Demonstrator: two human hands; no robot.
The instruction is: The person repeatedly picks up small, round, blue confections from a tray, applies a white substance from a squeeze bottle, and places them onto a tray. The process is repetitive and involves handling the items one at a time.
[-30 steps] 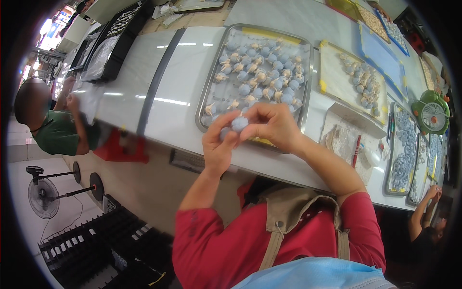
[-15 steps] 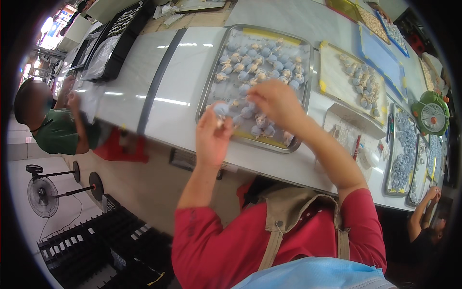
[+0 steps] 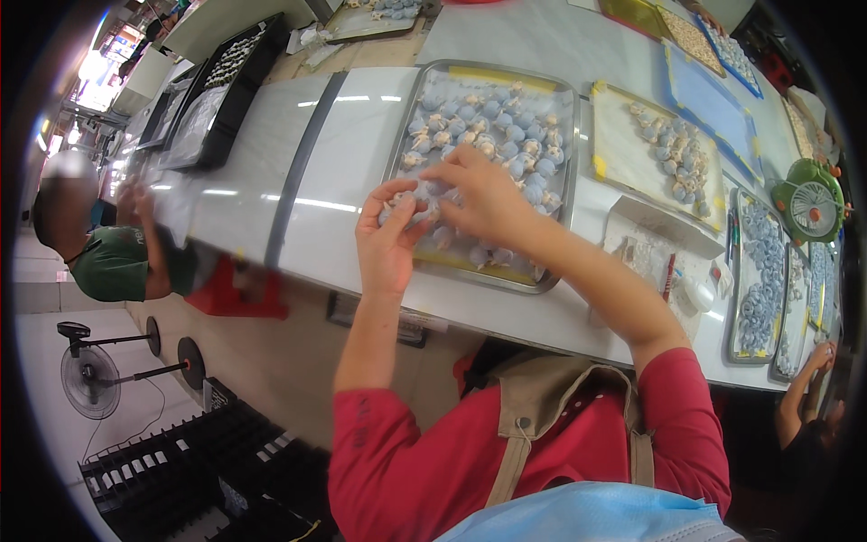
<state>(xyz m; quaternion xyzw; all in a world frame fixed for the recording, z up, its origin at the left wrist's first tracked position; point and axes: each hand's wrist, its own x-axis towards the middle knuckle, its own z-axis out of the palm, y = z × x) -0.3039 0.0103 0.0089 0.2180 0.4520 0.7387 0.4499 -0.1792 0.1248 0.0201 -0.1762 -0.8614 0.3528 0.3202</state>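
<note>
left hand (image 3: 386, 237) and right hand (image 3: 479, 200) pinched shut on one pale-blue dumpling (image 3: 417, 210) | just above metal tray (image 3: 483, 275) rows | likely soft, light, tears easily | hold by sides, fingertips only

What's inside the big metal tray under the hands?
The metal tray holds many small pale blue and cream pieces on a light lining. The left hand and right hand cover the tray's middle, so whatever lies beneath them is hidden.
</note>
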